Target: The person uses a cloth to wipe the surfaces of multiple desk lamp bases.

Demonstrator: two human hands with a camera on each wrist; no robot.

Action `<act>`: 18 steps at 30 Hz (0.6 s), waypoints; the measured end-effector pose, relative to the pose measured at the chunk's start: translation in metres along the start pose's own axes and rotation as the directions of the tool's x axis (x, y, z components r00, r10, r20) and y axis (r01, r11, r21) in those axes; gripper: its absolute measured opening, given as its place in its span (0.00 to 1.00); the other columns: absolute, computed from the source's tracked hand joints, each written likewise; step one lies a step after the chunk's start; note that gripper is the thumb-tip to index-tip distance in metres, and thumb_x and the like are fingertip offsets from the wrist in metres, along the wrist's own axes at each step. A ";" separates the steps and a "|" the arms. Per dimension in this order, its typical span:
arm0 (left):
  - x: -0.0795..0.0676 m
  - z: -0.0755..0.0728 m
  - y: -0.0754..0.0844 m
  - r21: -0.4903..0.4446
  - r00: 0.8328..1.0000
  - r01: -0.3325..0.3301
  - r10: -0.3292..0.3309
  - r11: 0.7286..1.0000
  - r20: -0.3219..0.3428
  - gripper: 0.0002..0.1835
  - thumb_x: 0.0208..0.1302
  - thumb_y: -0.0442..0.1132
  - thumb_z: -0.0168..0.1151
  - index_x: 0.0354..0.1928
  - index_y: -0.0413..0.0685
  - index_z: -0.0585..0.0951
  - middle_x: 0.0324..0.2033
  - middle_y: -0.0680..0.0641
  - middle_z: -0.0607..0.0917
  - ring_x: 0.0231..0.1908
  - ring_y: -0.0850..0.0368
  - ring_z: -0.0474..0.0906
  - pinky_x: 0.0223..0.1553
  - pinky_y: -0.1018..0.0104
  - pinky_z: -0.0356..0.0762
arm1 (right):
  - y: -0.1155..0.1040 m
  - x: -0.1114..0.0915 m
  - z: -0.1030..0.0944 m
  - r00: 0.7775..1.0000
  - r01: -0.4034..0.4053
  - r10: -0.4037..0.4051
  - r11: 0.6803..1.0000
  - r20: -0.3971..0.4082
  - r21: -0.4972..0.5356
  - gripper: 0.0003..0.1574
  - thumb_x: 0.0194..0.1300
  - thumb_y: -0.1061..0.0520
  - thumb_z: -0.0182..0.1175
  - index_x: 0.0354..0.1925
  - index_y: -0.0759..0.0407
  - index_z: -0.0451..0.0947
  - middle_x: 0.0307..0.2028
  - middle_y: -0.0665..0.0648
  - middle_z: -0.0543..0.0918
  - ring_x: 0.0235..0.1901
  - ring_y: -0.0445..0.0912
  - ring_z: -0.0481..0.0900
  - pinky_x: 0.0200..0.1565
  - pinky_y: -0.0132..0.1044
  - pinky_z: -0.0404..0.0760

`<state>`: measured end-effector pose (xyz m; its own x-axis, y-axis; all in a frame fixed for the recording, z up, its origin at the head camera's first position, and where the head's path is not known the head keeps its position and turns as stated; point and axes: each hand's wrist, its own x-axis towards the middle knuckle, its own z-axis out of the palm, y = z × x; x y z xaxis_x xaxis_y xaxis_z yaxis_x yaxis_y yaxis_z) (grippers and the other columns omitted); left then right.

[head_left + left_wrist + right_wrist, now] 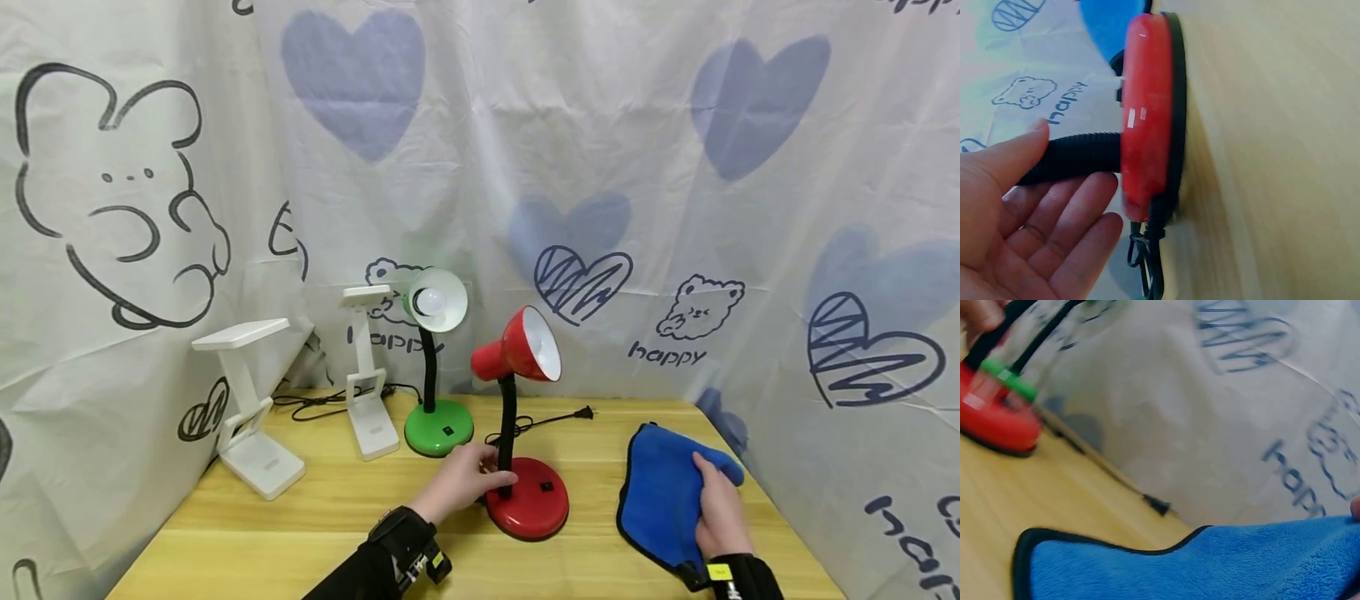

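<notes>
A red desk lamp (531,510) with a black flexible neck (1085,153) stands upright on the wooden table. My left hand (467,482) grips that neck low down, just above the round base, thumb on one side and fingers on the other. In the left wrist view a black cord leaves the edge of the red base (1147,112). On the right, my right hand (722,510) holds a blue cloth (660,492) with black edging. The cloth looks fluffy in the right wrist view, where only a bit of that hand shows at the edge.
Behind the red lamp stands a green desk lamp (438,429). Two white folding lamps (262,465) (373,429) stand on the left. A black plug (583,412) and cords lie at the back. A printed curtain (480,167) encloses the table (585,567).
</notes>
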<state>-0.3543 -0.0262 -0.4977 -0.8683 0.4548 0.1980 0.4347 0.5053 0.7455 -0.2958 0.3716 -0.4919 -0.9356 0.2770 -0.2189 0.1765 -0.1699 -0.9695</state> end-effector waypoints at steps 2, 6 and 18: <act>0.000 0.000 0.000 0.001 1.000 -0.002 0.002 1.000 -0.011 0.10 0.57 0.58 0.70 0.31 0.64 0.83 0.25 0.61 0.82 0.27 0.65 0.74 0.27 0.71 0.71 | 0.001 -0.005 0.018 0.999 0.031 -0.026 0.988 0.036 -0.149 0.62 0.68 0.24 0.40 0.76 0.60 0.24 0.77 0.60 0.29 0.76 0.59 0.31 0.75 0.53 0.40; -0.001 0.000 0.003 0.013 1.000 0.009 -0.008 1.000 -0.009 0.09 0.58 0.57 0.69 0.32 0.64 0.84 0.25 0.62 0.83 0.27 0.65 0.74 0.27 0.71 0.70 | 0.010 -0.021 0.063 0.986 0.152 -0.117 0.915 0.115 -0.374 0.62 0.69 0.25 0.45 0.74 0.74 0.44 0.72 0.76 0.53 0.72 0.66 0.53 0.71 0.58 0.56; -0.002 0.003 0.002 0.076 0.999 -0.012 0.016 0.997 -0.040 0.10 0.59 0.57 0.68 0.28 0.64 0.82 0.23 0.62 0.80 0.25 0.67 0.72 0.25 0.71 0.69 | 0.051 -0.058 0.155 0.763 0.640 -0.187 0.350 0.618 -0.684 0.27 0.75 0.37 0.46 0.23 0.49 0.66 0.22 0.46 0.66 0.27 0.41 0.69 0.32 0.36 0.64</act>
<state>-0.3513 -0.0236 -0.4986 -0.8702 0.4331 0.2347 0.4625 0.5542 0.6921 -0.2796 0.2007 -0.5114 -0.9363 -0.3415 0.0825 -0.3278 0.7649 -0.5545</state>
